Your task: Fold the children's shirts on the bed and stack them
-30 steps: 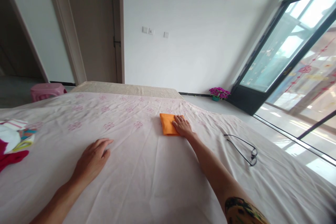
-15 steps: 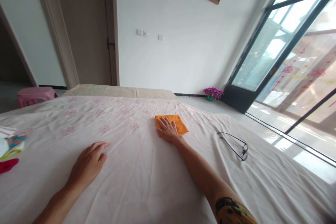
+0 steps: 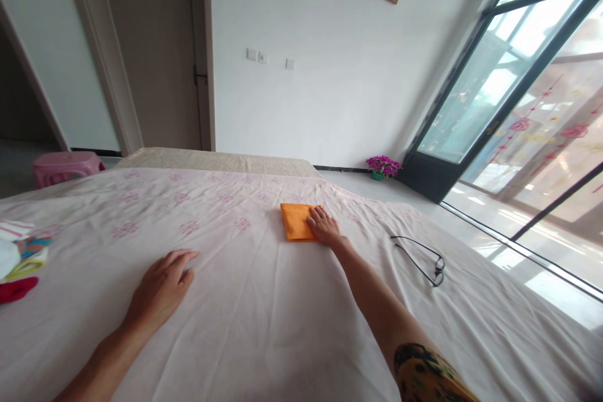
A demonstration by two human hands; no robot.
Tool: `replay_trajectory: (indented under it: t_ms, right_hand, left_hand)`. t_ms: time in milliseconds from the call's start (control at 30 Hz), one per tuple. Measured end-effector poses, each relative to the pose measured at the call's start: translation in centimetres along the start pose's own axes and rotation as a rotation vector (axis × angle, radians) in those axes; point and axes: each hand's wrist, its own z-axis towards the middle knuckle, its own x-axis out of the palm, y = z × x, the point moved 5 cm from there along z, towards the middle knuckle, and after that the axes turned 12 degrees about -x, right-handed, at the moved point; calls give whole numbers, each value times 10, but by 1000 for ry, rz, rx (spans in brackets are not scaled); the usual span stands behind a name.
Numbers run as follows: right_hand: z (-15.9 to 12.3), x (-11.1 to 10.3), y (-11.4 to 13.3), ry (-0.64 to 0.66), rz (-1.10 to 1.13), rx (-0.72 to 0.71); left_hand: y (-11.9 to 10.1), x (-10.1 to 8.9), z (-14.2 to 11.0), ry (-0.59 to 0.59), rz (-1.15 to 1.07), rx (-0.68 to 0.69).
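A folded orange cloth (image 3: pixel 296 223) lies flat on the pale, flower-patterned sheet (image 3: pixel 245 301). My right hand (image 3: pixel 325 225) rests palm down over the cloth's right side, fingers stretched out, hiding that edge. Off to the left, my left hand (image 3: pixel 164 286) lies on the sheet, apart from the cloth. Its fingers are loosely extended, and nothing shows in them.
Black-framed glasses (image 3: pixel 426 262) lie on the sheet to the right. At the left edge is a pile of colourful fabric pieces (image 3: pixel 21 257). Beyond the bed stand a pink stool (image 3: pixel 68 163) and a pot of purple flowers (image 3: pixel 384 166). A glass door (image 3: pixel 466 75) is at right.
My right hand has slid from the cloth's left part to its right side, uncovering the left. The cloth stays in about the same place. My left hand has hardly moved.
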Motion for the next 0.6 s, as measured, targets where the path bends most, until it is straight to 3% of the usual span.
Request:
replay_trajectory:
  t_ms: [333, 467, 600]
  right_hand:
    - [-26, -36, -40, -132, 52, -19]
    - [-39, -33, -30, -184, -14, -14]
    - [-42, -27, -3, -171, -61, -27]
  left_hand:
    - [1, 0, 0, 7, -14, 7]
    - [0, -1, 0, 0, -36, 9]
    - [-2, -1, 0, 10, -33, 0]
